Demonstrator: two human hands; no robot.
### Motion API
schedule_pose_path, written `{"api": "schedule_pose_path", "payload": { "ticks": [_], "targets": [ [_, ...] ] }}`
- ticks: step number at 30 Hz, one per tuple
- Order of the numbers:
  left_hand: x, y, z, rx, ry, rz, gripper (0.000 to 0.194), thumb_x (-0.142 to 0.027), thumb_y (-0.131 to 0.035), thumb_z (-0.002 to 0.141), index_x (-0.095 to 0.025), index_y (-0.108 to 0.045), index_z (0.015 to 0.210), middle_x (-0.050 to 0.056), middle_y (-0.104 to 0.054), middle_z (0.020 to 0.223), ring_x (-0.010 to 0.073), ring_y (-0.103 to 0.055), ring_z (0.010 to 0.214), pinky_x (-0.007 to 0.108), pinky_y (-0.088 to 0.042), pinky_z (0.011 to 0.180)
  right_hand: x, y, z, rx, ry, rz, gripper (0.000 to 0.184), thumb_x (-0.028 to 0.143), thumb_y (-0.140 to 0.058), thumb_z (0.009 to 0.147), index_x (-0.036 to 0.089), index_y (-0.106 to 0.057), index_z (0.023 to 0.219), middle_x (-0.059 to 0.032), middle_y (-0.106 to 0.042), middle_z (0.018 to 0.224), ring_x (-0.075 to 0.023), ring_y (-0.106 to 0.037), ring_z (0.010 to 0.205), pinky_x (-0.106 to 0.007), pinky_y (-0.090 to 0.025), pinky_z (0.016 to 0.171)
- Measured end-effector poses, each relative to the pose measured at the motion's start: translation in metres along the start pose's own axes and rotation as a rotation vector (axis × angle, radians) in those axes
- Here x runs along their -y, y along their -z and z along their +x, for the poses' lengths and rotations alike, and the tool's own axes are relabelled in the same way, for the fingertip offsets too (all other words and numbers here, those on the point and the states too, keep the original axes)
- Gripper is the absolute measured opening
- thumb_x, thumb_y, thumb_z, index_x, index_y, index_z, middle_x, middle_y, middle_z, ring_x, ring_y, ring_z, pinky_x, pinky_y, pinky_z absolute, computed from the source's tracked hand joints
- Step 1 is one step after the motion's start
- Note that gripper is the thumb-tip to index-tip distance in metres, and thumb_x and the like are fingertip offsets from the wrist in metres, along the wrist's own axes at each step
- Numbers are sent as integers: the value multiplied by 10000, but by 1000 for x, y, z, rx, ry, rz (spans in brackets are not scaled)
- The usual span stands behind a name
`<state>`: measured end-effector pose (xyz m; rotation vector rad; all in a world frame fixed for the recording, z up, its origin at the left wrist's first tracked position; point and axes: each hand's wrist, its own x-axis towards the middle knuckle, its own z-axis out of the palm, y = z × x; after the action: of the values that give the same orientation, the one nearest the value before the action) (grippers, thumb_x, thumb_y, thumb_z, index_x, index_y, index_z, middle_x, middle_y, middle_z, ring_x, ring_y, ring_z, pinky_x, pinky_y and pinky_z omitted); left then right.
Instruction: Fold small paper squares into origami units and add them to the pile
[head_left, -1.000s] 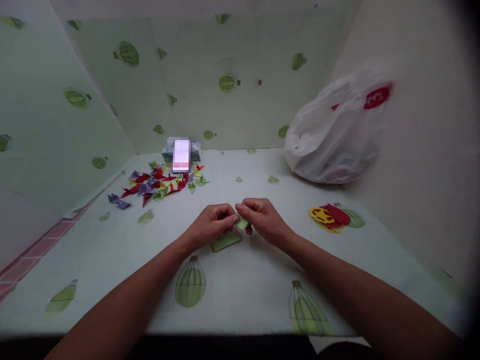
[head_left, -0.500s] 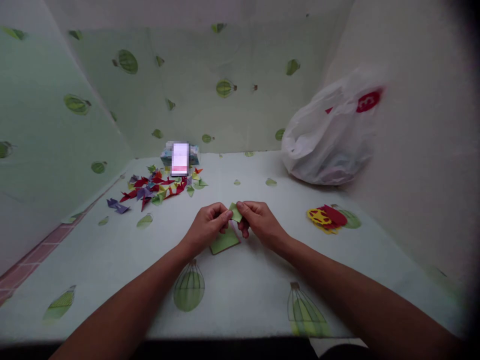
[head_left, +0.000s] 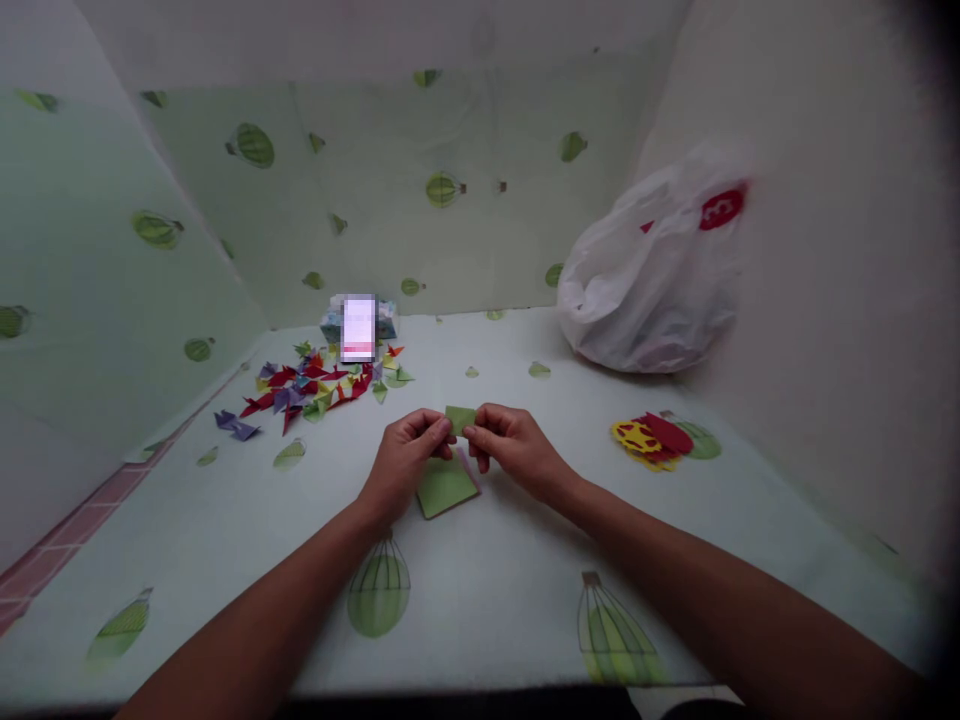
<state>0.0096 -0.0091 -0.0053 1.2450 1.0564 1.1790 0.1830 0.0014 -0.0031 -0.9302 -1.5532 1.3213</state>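
A small folded piece of green origami paper [head_left: 460,420] is raised in front of me, pinched from both sides. My left hand [head_left: 417,447] grips its left edge between thumb and fingers. On its right side, my right hand [head_left: 511,443] holds it with thumb and curled fingers. Just below, a stack of square green paper [head_left: 448,486] lies on the table, partly covered by my hands. To the left lies a pile of small folded paper cranes [head_left: 322,385] in red, purple, yellow and green.
A phone with a lit, blurred screen [head_left: 358,328] leans on a tissue box [head_left: 387,318] behind the cranes. A full white plastic bag [head_left: 649,280] stands at the back right. Red and yellow cut-out shapes [head_left: 652,440] lie right of my hands on the balloon-patterned tabletop [head_left: 517,600].
The folded green paper has turned from a tilted position to a more level one, and my fingers have shifted along its edges. The view has tipped slightly upward.
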Motion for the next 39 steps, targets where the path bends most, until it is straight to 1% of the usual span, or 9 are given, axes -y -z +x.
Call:
{"api": "schedule_pose_path", "payload": {
  "ticks": [3,5,11,17,25,30,34,37,39],
  "targets": [
    [1,0,1,-24,20,-64,275,-412,-729,795,-147,-657,781,6,-643,732,91,-550,618,240,-460,655,1,0,0,14,18,74,311,455,-607,879,181,-568,736,18,-612,645,-93,-556,502,-245,-449,533],
    [1,-1,1,-33,40,-102,285,-416,-742,777,-146,-652,770,6,-640,726,89,-546,608,239,-460,644,1,1,0,16,23,113,309,469,-608,880,180,-584,772,19,-613,648,-96,-556,508,-249,-455,538],
    [0,-2,0,-15,62,-134,298,-415,-756,768,-141,-639,758,-1,-620,708,77,-533,604,216,-441,622,0,0,0,17,22,151,319,468,-622,876,174,-579,759,18,-613,647,-92,-553,509,-247,-454,539],
    [1,-3,-1,-37,102,-223,341,-434,-793,728,-143,-621,769,-11,-611,723,70,-531,596,212,-449,611,2,0,0,42,19,152,283,442,-642,866,174,-597,790,24,-612,660,-92,-558,511,-247,-455,541],
    [0,-4,1,18,188,-376,360,-402,-843,692,-136,-609,751,-25,-577,697,52,-517,576,180,-445,581,0,0,0,58,5,217,282,440,-650,866,172,-604,790,22,-623,667,-87,-563,517,-239,-460,540],
    [1,-4,1,28,201,-417,350,-381,-844,703,-131,-604,753,-26,-574,698,46,-515,575,172,-453,591,-3,0,1,73,-2,252,271,427,-647,870,168,-609,802,18,-628,672,-87,-567,516,-239,-459,540],
    [3,-3,0,30,175,-374,327,-383,-819,729,-135,-607,750,-26,-578,690,52,-513,579,179,-439,591,1,0,0,49,3,192,211,376,-628,861,172,-600,815,26,-615,656,-87,-553,505,-242,-453,535],
    [1,-3,-1,42,127,-240,300,-396,-778,767,-140,-622,759,-14,-601,691,68,-521,590,198,-428,600,5,0,-2,13,15,105,136,296,-606,842,172,-590,787,30,-599,642,-84,-539,509,-237,-450,535],
    [-1,-3,-3,50,84,-108,282,-393,-753,787,-142,-628,757,-7,-611,685,81,-529,602,214,-425,614,6,0,-2,1,16,74,134,278,-594,836,173,-574,753,29,-591,633,-85,-539,515,-235,-450,536]
  ]
}}
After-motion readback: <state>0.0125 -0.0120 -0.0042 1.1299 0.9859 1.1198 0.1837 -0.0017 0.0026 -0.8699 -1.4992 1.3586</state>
